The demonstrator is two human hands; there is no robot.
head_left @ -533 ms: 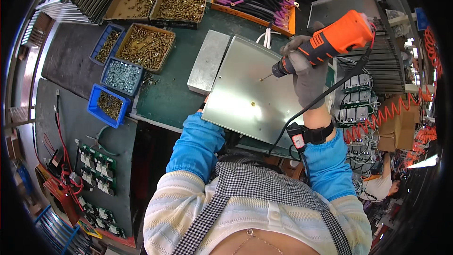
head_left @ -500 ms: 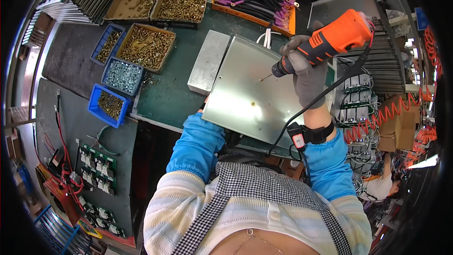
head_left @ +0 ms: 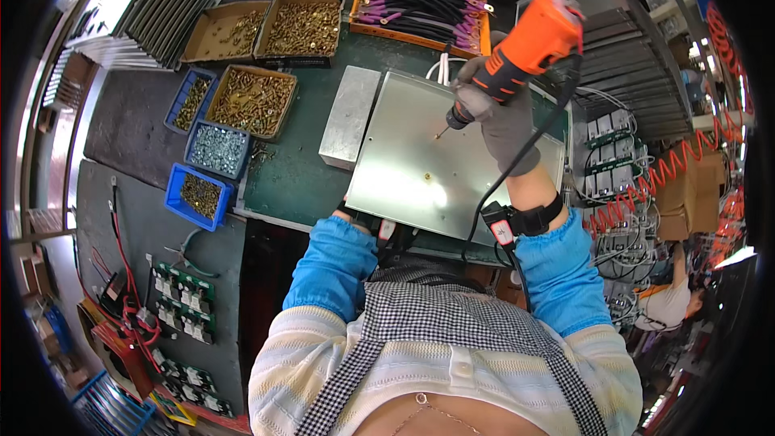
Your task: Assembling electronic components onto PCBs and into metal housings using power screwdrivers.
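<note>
My right hand (head_left: 507, 125), in a grey glove, grips an orange and black electric screwdriver (head_left: 529, 48). The tool leans over a flat silver metal panel (head_left: 395, 129), its thin bit pointing down at the sheet; I cannot tell if the tip touches. A small brass-coloured screw (head_left: 428, 177) sits near the panel's middle. At the panel's near left edge, my left hand (head_left: 345, 211) shows only around the wrist; its fingers are hidden by the sheet. Left of the panel lies a grey metal block (head_left: 349, 117).
Bins of brass screws (head_left: 252, 102) and washers (head_left: 216, 149) stand on the left, with a blue bin (head_left: 196, 196) nearer. An orange tray (head_left: 420, 8) of black cables lies at the back. Stacked metal panels (head_left: 613, 48) are far right. The tool's black cord (head_left: 529, 145) crosses my right forearm.
The screwdriver's body has swung left and stands steeper, my right hand moving with it. The whole view has shifted slightly. My left hand stays at the panel's edge.
</note>
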